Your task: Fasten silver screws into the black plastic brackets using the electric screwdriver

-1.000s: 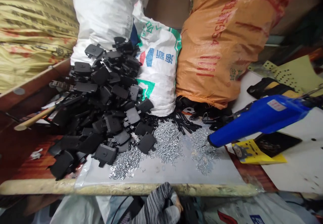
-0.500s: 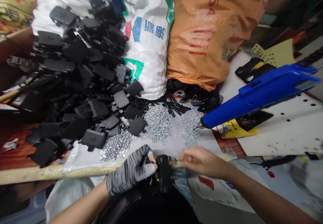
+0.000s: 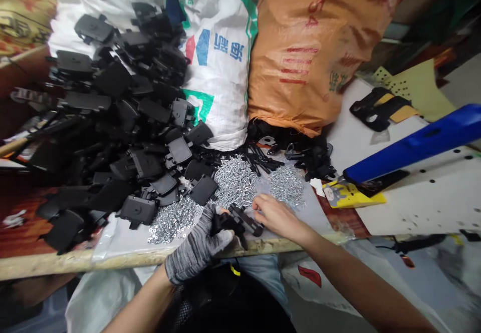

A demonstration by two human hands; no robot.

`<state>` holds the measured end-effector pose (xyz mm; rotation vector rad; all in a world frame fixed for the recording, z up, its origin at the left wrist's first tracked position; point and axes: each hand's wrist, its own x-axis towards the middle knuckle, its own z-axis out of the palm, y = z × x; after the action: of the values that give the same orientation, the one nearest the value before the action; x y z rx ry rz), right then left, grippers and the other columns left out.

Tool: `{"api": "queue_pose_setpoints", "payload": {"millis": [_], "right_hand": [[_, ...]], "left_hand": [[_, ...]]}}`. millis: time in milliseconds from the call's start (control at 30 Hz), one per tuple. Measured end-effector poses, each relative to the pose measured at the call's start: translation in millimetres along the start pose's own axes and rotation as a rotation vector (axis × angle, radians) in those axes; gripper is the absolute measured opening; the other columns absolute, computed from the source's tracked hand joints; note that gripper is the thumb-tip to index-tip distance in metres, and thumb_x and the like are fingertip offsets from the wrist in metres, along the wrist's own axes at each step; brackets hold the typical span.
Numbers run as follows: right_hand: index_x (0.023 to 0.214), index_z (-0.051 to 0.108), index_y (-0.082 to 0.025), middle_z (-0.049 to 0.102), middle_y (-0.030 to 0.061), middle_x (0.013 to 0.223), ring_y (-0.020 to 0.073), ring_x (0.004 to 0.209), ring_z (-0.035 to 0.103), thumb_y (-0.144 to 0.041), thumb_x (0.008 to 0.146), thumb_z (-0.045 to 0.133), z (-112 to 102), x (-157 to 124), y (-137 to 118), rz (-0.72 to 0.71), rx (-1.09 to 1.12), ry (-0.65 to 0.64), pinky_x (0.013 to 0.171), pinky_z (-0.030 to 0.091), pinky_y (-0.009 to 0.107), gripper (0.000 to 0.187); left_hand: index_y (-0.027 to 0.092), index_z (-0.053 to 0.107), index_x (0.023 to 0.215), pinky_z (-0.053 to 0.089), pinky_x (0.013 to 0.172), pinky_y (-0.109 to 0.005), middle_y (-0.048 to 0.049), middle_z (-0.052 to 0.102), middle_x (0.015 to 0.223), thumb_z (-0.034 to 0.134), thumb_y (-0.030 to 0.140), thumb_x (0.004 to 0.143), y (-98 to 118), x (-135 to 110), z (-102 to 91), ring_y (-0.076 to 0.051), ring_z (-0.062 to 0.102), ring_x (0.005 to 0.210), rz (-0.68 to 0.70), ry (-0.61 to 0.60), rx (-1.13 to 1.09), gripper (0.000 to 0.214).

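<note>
My left hand (image 3: 197,250), in a grey knitted glove with bare fingertips, grips a black plastic part (image 3: 246,220) above the table's front edge. The part lies tilted, with a bar-like piece pointing to the right. My right hand (image 3: 276,215) is bare, its fingers pinched together beside that bar; whatever sits between the fingertips is too small or hidden to make out. Just behind the hands lie a pile of longer silver screws (image 3: 235,180) and a pile of smaller screws (image 3: 287,185). Nuts (image 3: 175,220) are heaped left of my glove.
A large heap of black plastic housings (image 3: 112,77) covers the left. A white sack (image 3: 221,97) and an orange sack (image 3: 296,97) stand behind. The blue electric screwdriver (image 3: 413,147) hangs at the right over a yellow card (image 3: 349,195). A wooden strip (image 3: 75,260) edges the table.
Both hands have moved up and forward over the table edge. The black part has turned from upright to tilted. The blue screwdriver has swung to the right, away from the small screws.
</note>
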<state>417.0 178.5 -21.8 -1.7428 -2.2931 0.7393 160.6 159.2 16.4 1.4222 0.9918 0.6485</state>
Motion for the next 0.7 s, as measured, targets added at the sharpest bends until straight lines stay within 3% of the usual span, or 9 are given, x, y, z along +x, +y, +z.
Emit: {"api": "queue_pose_setpoints", "payload": {"millis": [100,167,300,433,533,700], "right_hand": [[0.083,0.056,-0.02,0.062,0.0028,0.084,0.0165,0.076,0.057,-0.007,0.084,0.054,-15,2,-12,-0.001,0.024,0.064,0.069,0.041,0.027,0.013],[0.087,0.058,-0.02,0.063,0.0017,0.085,0.0152,0.074,0.058,-0.01,0.088,0.053,-33,1,-26,-0.065,0.121,0.171,0.069,0.044,0.028,0.011],[0.096,0.065,-0.021,0.068,0.003,0.092,0.0177,0.089,0.061,-0.019,0.097,0.056,-58,-3,-60,-0.417,0.292,0.268,0.082,0.048,0.033,0.01],[0.101,0.067,-0.019,0.07,0.0044,0.092,0.0196,0.093,0.059,-0.016,0.099,0.056,-50,-1,-76,-0.561,0.168,0.367,0.087,0.045,0.039,0.012],[0.101,0.066,-0.02,0.071,0.0035,0.09,0.0187,0.089,0.059,-0.015,0.099,0.057,-40,3,-75,-0.58,0.197,0.467,0.084,0.046,0.037,0.011],[0.097,0.068,-0.02,0.071,0.0043,0.088,0.0201,0.089,0.058,-0.017,0.097,0.059,-35,4,-71,-0.565,0.078,0.511,0.085,0.046,0.04,0.01]], "left_hand": [[0.02,0.055,0.111,0.047,0.095,-0.038,-0.0061,0.064,0.107,0.062,0.043,0.089,-1,2,8.5,-0.023,0.06,0.1,-0.026,0.108,-0.003,0.032],[0.019,0.055,0.108,0.048,0.095,-0.039,-0.0062,0.065,0.107,0.062,0.04,0.088,0,6,14.7,-0.023,0.061,0.1,-0.017,0.166,-0.01,0.03],[0.018,0.055,0.107,0.049,0.096,-0.04,-0.0074,0.066,0.106,0.062,0.036,0.087,0,14,26.2,-0.023,0.062,0.1,0.04,0.23,-0.041,0.028],[0.019,0.054,0.108,0.051,0.095,-0.039,-0.0076,0.066,0.106,0.063,0.032,0.085,-1,17,33.0,-0.022,0.063,0.099,0.105,0.332,-0.073,0.029],[0.019,0.053,0.109,0.052,0.094,-0.04,-0.0072,0.065,0.106,0.063,0.032,0.085,0,18,35.1,-0.021,0.064,0.098,0.077,0.353,-0.092,0.029],[0.02,0.052,0.112,0.05,0.1,-0.043,-0.0075,0.064,0.111,0.066,0.03,0.084,-5,17,37.5,-0.023,0.063,0.106,0.084,0.372,-0.116,0.032]]}}
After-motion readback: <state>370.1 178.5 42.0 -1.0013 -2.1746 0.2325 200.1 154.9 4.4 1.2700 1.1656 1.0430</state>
